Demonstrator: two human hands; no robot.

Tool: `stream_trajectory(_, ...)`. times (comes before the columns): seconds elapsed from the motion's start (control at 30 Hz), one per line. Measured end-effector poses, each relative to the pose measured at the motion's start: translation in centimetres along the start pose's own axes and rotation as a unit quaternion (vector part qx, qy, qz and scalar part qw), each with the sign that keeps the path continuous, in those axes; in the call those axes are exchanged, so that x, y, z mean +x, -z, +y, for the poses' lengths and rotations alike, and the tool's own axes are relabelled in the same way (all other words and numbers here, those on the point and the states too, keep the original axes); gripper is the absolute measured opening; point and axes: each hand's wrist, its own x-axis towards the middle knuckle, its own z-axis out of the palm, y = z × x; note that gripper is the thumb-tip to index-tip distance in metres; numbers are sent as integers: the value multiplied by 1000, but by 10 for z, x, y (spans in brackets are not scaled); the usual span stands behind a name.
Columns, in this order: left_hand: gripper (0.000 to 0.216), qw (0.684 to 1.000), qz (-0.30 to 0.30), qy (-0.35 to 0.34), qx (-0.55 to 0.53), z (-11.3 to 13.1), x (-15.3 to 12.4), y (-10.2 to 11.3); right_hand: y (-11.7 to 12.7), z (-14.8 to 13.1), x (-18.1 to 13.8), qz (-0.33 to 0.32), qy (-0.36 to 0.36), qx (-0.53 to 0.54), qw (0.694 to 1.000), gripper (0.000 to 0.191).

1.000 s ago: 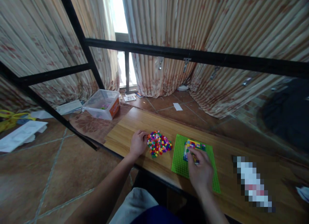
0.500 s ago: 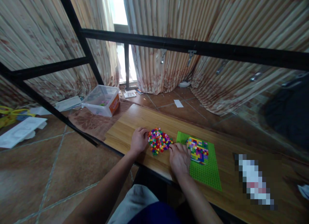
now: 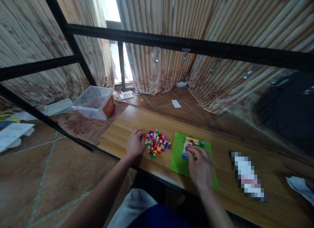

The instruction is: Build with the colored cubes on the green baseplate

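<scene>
A loose heap of tiny multicoloured toy bricks lies on the wooden table. My left hand rests against the heap's left edge, its fingers loosely bent and slightly apart, with no held piece visible. To the right of the heap is a green studded baseplate. On it sits a flat, multicoloured brick build, partly covered by my right hand. The fingertips of that hand are pinched together over the build's lower part; whatever is between them is too small to make out.
A black metal frame crosses beyond the wooden table. On the floor at back left stands a clear plastic bin with some pieces inside. White packaging lies far left. A blurred-out item and crumpled paper are at right.
My right hand has moved rightward from the heap's right edge onto the brick build. My left hand stays by the heap. The whole view has shifted slightly.
</scene>
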Motion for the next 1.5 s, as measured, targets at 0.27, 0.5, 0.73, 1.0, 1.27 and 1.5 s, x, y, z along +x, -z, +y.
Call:
stream_trajectory(0.27, 25, 1000, -6, 5, 5, -1, 0, 0, 6, 24, 9, -5, -39, -46, 998, 35)
stream_trajectory(0.5, 23, 1000, -12, 8, 5, 3, 1, 3, 7, 24, 10, -17, -59, -30, 998, 32)
stream_trajectory(0.73, 23, 1000, -8, 1, 5, 4, 1, 3, 5, 30, 10, 0, -97, 39, 995, 35)
stream_trajectory(1.0, 23, 1000, -10, 2, 5, 2, 1, 2, 10, 30, 10, 18, -174, 77, 982, 40)
stream_trajectory(1.27, 23, 1000, -9, 11, 16, 2, 2, 1, -1, 29, 19, 32, -204, 94, 974, 45)
stream_trajectory(1.5, 23, 1000, -12, 17, 10, 2, 2, 1, -4, 28, 20, 43, -209, 103, 972, 42)
